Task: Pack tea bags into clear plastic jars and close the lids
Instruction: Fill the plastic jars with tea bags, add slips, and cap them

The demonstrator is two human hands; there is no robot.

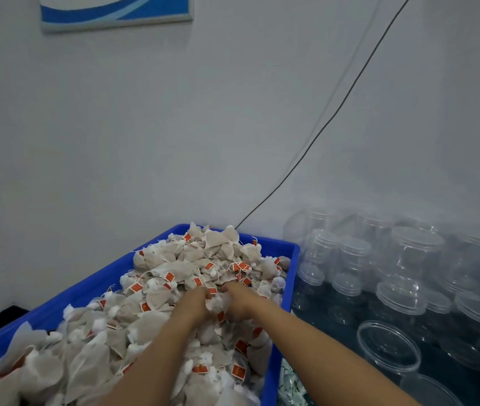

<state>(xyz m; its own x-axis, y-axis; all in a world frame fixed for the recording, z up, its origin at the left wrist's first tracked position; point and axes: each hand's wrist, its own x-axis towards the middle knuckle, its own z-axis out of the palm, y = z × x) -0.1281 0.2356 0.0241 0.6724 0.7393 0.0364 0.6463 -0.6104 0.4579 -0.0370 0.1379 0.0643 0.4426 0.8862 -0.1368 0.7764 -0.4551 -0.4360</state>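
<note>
I am at the gathering step: my left hand (193, 301) and right hand (238, 300), fingers curled, together pinch a clump of tea bags (174, 288) heaped in the blue crate (288, 276) at centre. The bags are beige mesh pouches with red tags. Next, I must carry them right to the clear jars (408, 259).

black cable (338, 109) on wall; blue-white sign (116, 10)

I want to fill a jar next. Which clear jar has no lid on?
The low, wide jar nearest the camera, right of the blue crate: its mouth is open, the jars behind are capped.
</note>
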